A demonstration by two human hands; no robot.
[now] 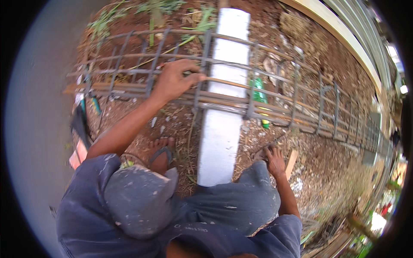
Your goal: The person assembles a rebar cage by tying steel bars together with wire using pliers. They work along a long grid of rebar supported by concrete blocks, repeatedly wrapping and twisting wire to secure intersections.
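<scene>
A long cage of steel reinforcing bars (275,93) with square stirrups lies across a white beam (220,146) in front of me. My left hand (177,79) is on the cage just left of the beam, its thumb and fingers bent round a bar beside a stirrup. Down by my right knee, my right hand (275,161) has its fingers curled. A thin dark piece sticks out near its fingertips, too small to name. Between the cage bars, right of the beam, shows a green plastic bottle (259,91).
A smooth grey wall (38,129) rises at the left. Pliers-like teal handles (96,105) and a dark strap (80,124) are near it. A short wood strip (291,162) lies beside my right hand. Cut leaves (161,6) and corrugated sheeting (357,30) are farther off.
</scene>
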